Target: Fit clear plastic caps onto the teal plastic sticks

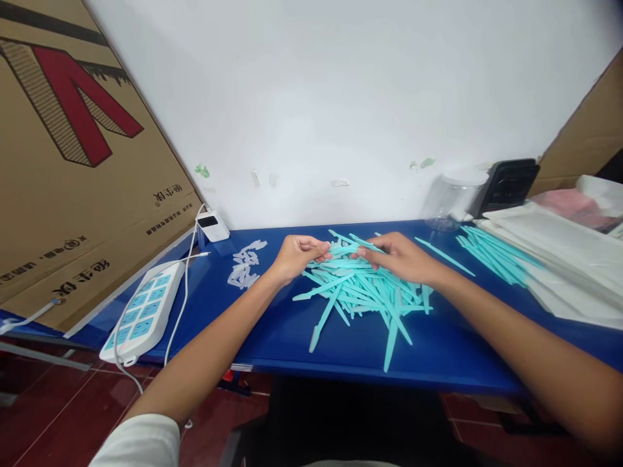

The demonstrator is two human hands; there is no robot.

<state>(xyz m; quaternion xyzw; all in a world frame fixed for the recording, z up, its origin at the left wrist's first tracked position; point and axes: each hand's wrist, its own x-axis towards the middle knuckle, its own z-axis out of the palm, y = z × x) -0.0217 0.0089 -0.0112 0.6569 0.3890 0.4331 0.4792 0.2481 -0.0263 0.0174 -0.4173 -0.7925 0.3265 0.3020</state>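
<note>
Pinching a turquoise razor-shaped stick (343,249) by its left end with left hand (304,255), clamped between thumb and fingertips. Closed on turquoise plastic with right hand (393,256) too, thumb against fingers; can't tell whether on that same stick or a second one. Held over the far side of a heap of loose sticks (365,288), crisscrossed on blue worktop (272,340). Got small translucent pieces (247,258) piled left of left hand, then white device (219,227) and power strip (146,311) farther left. Got a lone stick (444,256) just beyond right wrist, then a rough row of sticks (494,256) beside a white stack (574,253). Also got clear jar (444,206) near the wall (292,117), right of the heap.
</note>
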